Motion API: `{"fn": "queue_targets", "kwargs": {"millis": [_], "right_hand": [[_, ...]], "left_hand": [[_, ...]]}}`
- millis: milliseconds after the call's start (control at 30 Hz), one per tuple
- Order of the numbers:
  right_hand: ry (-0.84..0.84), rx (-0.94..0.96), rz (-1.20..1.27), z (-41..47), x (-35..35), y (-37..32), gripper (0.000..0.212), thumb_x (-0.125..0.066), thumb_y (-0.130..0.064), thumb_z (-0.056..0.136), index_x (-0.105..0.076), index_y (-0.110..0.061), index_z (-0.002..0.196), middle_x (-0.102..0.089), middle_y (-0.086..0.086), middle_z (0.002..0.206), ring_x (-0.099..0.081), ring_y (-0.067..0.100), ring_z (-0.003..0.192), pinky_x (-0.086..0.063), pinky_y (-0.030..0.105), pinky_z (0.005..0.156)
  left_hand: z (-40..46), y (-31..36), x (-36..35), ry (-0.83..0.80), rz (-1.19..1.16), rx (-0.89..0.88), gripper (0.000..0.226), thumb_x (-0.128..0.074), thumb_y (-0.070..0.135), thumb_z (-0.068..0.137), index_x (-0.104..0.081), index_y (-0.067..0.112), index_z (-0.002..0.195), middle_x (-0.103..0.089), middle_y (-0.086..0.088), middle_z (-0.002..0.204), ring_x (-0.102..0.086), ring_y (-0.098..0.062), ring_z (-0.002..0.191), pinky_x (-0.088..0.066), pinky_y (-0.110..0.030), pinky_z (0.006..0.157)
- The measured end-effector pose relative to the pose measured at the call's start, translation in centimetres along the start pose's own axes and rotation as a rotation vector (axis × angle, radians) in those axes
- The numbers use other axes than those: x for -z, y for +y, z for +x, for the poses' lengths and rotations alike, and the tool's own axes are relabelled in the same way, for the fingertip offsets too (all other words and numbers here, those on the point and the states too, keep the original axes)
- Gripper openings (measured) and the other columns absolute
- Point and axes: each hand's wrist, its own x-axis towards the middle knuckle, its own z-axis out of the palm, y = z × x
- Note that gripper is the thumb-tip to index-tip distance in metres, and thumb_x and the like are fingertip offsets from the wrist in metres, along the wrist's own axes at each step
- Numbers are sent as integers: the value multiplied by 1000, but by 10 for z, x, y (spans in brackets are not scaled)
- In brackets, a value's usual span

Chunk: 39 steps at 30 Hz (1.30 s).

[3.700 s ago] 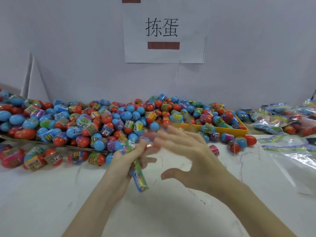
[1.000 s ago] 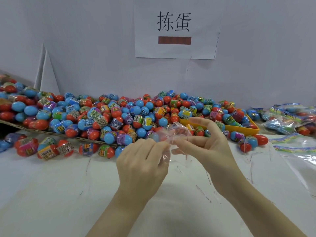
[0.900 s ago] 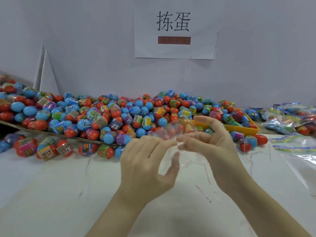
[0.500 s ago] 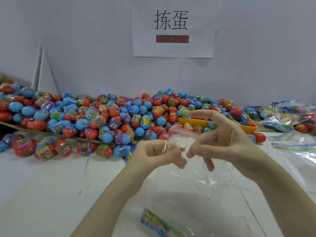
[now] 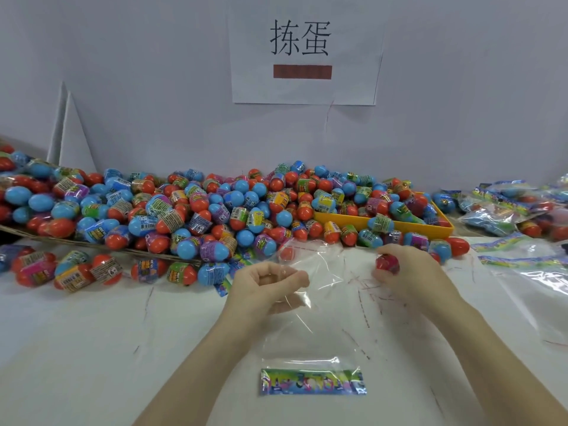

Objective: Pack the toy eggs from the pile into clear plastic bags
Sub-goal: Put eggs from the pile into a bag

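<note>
A white desk [image 5: 92,348], scuffed with thin reddish marks, is carrying everything here. A pile of toy eggs [image 5: 190,216] is sprawling along its far edge, spilling over a yellow tray [image 5: 442,230], while a clear plastic bag [image 5: 310,342] is lying flat in the middle. More bags [image 5: 528,278], some filled, are lying at the right.

Right hand [image 5: 408,272] left the bag [image 5: 310,321], now grips an egg [image 5: 388,263].

Packing workshop, toy egg pile [image 5: 215,210], wall sign [image 5: 302,50]
</note>
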Motion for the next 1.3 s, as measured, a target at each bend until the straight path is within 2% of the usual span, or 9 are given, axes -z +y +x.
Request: {"fn": "queue_targets", "kwargs": {"millis": [100, 167, 267, 333, 433, 667, 933, 1133, 1300], "right_hand": [[-14, 30, 73, -1, -1, 1, 49, -69, -20, 81, -52, -23, 127, -51, 4, 126, -51, 21, 108, -45, 31, 91], [140, 109, 178, -2, 2, -3, 51, -73, -13, 76, -54, -19, 123, -54, 4, 120, -53, 20, 100, -47, 31, 89], [281, 203, 580, -10, 20, -19, 60, -79, -7, 67, -49, -28, 114, -56, -8, 101, -58, 10, 82, -53, 18, 68], [173, 209, 953, -19, 32, -33, 63, -83, -5, 56, -46, -33, 99, -58, -11, 93, -62, 9, 76, -51, 13, 56], [-50, 350, 1212, -32, 40, -46, 59, -81, -13, 43, -51, -26, 92, -69, -11, 91, -67, 10, 76, -53, 17, 63], [-67, 639, 782, -45, 36, -57, 44, -69, -5, 75, -57, -40, 98, -59, -18, 93, -58, 1, 85, -49, 12, 73], [-10, 494, 689, -38, 29, -53, 26, -42, -12, 94, -48, -34, 81, -56, -11, 80, -54, 1, 65, -43, 6, 56], [-39, 548, 513, -36, 23, -54, 15, -40, -45, 87, -48, -42, 75, -57, -20, 65, -52, -16, 72, -39, 3, 61], [-142, 437, 758, -38, 20, -60, 45, -38, -68, 61, -53, -31, 82, -65, -25, 65, -60, -5, 62, -44, 5, 58]], "left_hand": [[1, -3, 0, 16, -15, 4, 29, -74, 15, 54, -63, -1, 75, -71, -9, 65, -65, -15, 53, -53, -19, 52], [1, -4, -1, 21, -47, 13, 28, -74, 12, 53, -61, -1, 74, -70, -9, 64, -66, -15, 52, -53, -20, 52], [2, -5, -1, 19, -46, 7, 26, -75, 11, 51, -60, 3, 70, -70, -8, 63, -64, -14, 50, -53, -20, 52], [2, -5, -1, 15, -33, -6, 27, -76, 12, 49, -60, 4, 70, -70, -7, 62, -64, -14, 49, -53, -21, 53], [1, -4, -2, -6, -7, -32, 32, -77, 14, 48, -61, 4, 74, -70, -5, 62, -66, -15, 52, -54, -22, 55], [-5, 2, -7, -73, -2, -60, 27, -73, 1, 64, -65, 3, 90, -70, -6, 63, -67, -16, 54, -53, -20, 54], [-10, 4, -8, -130, 44, -124, 22, -68, -5, 74, -67, 9, 92, -70, -10, 68, -68, -17, 58, -54, -21, 59], [-12, 5, -9, -150, 99, -141, 24, -70, -3, 74, -66, 9, 94, -72, -6, 69, -68, -18, 59, -56, -23, 61], [-14, 6, -11, -193, 120, -161, 22, -74, 8, 68, -72, 21, 86, -74, -2, 76, -69, -16, 62, -55, -22, 62]]}}
